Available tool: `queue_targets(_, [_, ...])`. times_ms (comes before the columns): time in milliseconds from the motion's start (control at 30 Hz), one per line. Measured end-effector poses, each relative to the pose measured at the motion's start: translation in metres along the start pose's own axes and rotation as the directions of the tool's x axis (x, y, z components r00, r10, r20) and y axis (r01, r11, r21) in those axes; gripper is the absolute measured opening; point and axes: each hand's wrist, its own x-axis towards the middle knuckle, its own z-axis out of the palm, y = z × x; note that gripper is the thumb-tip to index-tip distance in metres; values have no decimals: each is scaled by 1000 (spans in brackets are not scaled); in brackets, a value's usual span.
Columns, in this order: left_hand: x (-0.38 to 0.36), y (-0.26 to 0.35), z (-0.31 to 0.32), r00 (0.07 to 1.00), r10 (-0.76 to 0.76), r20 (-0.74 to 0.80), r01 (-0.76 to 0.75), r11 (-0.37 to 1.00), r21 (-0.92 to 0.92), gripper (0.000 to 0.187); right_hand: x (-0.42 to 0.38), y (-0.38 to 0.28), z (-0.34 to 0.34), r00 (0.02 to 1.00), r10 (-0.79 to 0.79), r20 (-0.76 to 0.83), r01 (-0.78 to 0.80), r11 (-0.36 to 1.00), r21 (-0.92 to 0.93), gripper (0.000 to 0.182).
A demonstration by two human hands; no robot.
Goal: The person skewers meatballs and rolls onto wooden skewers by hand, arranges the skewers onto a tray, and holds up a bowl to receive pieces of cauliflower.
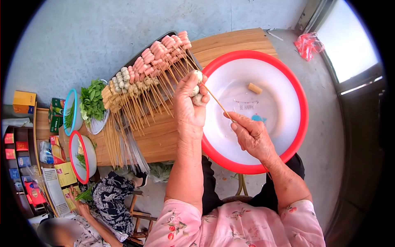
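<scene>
My left hand (187,99) is closed round several pale speckled meatballs (197,99), over the left rim of a white basin with a red rim (303,111). Between thumb and fingers, my right hand (256,135) grips a thin wooden skewer (218,101). The skewer's upper end reaches the balls in my left hand; its tip is hidden there. In the basin lies a short tan cylinder (254,88). Left of my hands, a dark tray (196,61) bears rows of skewers with pink sausages (158,50), speckled balls (120,80) and tan pieces (110,98).
Everything stands on a wooden table (234,39). Leafy greens (93,99) and two smaller basins, blue-rimmed (66,111) and red-rimmed (84,173), stand farther left. Another person sits at lower left, a hand (83,209) near greens. A red plastic bag (307,45) lies by the doorway.
</scene>
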Motion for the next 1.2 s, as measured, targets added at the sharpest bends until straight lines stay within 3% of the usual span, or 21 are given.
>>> queue_targets(133, [-4,-4,6,999,19,26,-23,988,150,15,0,4,1,999,-16,-28,15,1000,-3,27])
queue_targets(233, [-6,-13,8,998,-26,50,18,989,145,16,0,5,-1,998,-32,-61,31,999,-8,27])
queue_targets(400, [-9,-22,13,997,-60,56,49,982,183,16,0,0,-5,994,80,-75,-75,995,67,28])
queue_targets(933, [-15,-30,24,980,-179,92,143,942,304,20,5,6,-7,983,73,-170,-52,991,127,30])
queue_targets(967, [-14,-30,23,979,-179,92,144,942,304,20,6,5,-8,982,81,-168,-56,988,147,30])
queue_targets(1033, [-11,-31,18,973,-191,128,173,975,138,26,5,2,-11,982,94,-166,-66,983,169,30])
queue_targets(1200, [-9,-28,19,979,-174,108,164,982,93,31,5,-2,-15,975,166,-145,-126,959,255,30])
